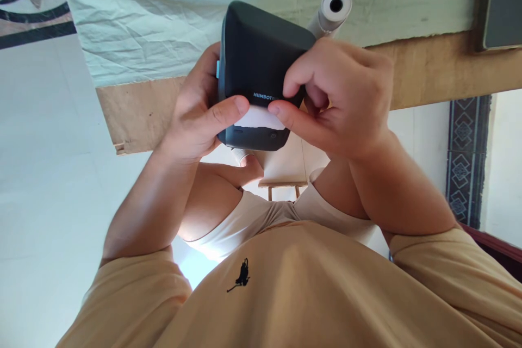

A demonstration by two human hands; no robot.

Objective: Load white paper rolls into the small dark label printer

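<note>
Step in hand, as I read it: feeding or pulling the label strip at the printer's [261, 60] exit slot. Left hand [196, 114] wraps the printer's left side, thumb pressed on the front edge right at the white label [261, 118]; closed on the body, carrying the weight. Right hand [346, 98] comes over the right side, fingers curled narrow, thumb and index pinching at the label's right end, index tip resting on the printer's face just by the logo. Can't tell whether the pinch actually has the paper or only touches it. Printer is dark, rounded, held in the air between both hands, above the person's chest, front face toward the camera, slot edge lowest. Label sticks out only a short way, lying flat against the front lip between the two thumbs. A paper roll [332, 11] lies on the cloth-covered bench [163, 11] just behind the printer, partly hidden by it, core hole facing the camera; not touched by either hand. Dark flat object [503, 5] at the bench's far right corner, well apart. My call on the next move: needs a firm pinch on the label's free edge and a straight pull along the slot line, left hand bracing the body so it doesn't twist; skewed pull risks tearing or jamming the strip.
</note>
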